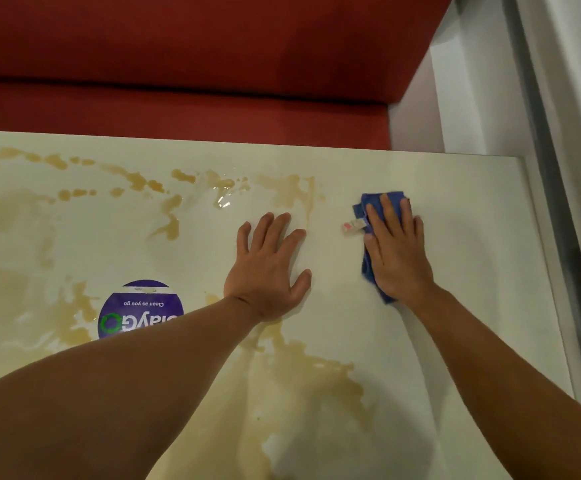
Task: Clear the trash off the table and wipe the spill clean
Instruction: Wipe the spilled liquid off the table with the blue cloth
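Note:
A brown spill (316, 379) streaks and pools across the white table (472, 306), with more patches along the far edge (136, 180) and at the left. My right hand (398, 251) lies flat with straight fingers, pressing a blue cloth (368, 271) onto the table at the right. A small white label (354, 225) sticks out of the cloth on its left side. My left hand (268, 268) rests flat on the table, fingers spread, holding nothing.
A round purple sticker (140, 306) reading "Clean as you go" sits on the table, partly under my left forearm. A red bench seat (178, 109) runs behind the table's far edge. A white wall and window frame (541, 133) close off the right.

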